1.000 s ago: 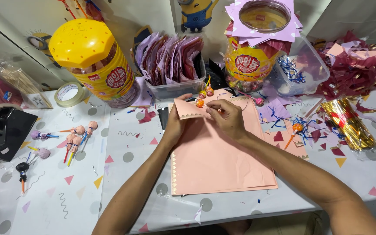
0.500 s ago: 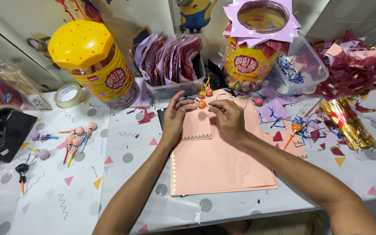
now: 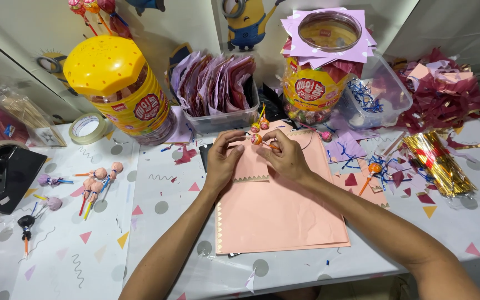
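My left hand (image 3: 223, 158) and my right hand (image 3: 286, 155) meet over the far end of a stack of peach paper sheets (image 3: 276, 214) on the table. Between the fingertips of both hands is a small orange-wrapped lollipop (image 3: 256, 139) on a stick. My left hand also rests on a small peach paper square with a zigzag edge (image 3: 251, 166). Two more wrapped lollipops (image 3: 261, 124) lie just beyond the fingers.
A yellow-lidded lollipop jar (image 3: 120, 91) stands at the back left, an open jar (image 3: 320, 83) at the back right. A clear tub of pink wrappers (image 3: 218, 91) sits between them. Finished wrapped lollipops (image 3: 98, 180), a tape dispenser (image 3: 4, 172) and a tape roll (image 3: 87, 128) lie left; gold twist ties (image 3: 437, 161) right.
Both hands have lifted from pressing the paper square and closed together on a lollipop at the far edge of the sheets.
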